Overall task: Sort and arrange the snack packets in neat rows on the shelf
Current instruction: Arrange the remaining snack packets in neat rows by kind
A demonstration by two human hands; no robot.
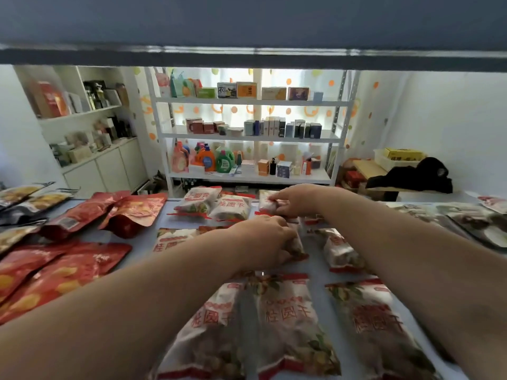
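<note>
Packet [297, 244] lengthwise away, left-hand [267, 239] grip

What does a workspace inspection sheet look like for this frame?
Surface: pale blue shelf board, mostly covered by packets.
Job's things: white longan snack packets with red lettering in rough rows at centre; glossy red foil pouches on the left; dark clear-window packets on the right.
Clutter: nothing seen.
Hands: left hand grips a mid-row white packet; right hand pinches a back-row white packet.
Cables: nothing seen.
Surroundings: white metal rack with boxes and detergent bottles; black cloth at right.
</note>
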